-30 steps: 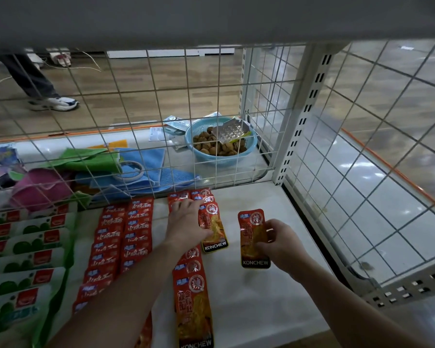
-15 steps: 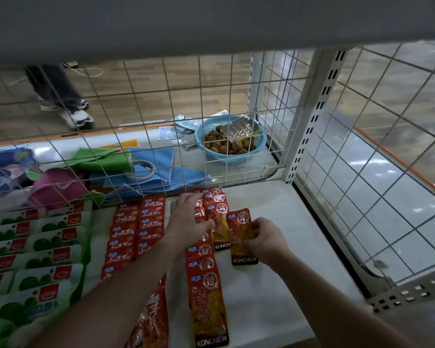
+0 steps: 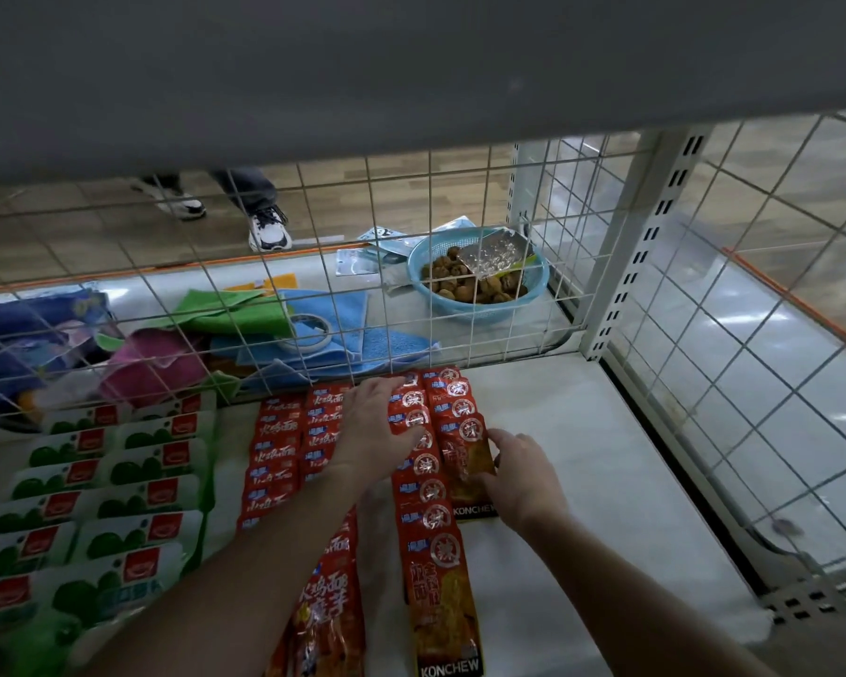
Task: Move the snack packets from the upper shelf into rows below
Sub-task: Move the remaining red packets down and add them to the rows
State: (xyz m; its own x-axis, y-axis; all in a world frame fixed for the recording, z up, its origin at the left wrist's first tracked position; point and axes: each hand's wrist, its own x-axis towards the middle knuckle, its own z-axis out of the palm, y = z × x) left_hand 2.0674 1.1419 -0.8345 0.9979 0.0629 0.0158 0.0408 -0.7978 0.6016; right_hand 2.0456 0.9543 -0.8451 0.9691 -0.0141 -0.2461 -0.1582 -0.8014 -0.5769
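Open shelf right of packets; wire mesh blocks behind.

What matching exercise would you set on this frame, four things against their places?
Things:
1. blue basket
2. tape roll
3. green-and-white packets
4. KONCHEW packet

Places:
A. on the blue cloth behind the wire grid
B. held at its edge by the right hand
C. behind the grid, far right
D. left part of the shelf, in two columns

Pairs: 1-C; 2-A; 3-D; 4-B.
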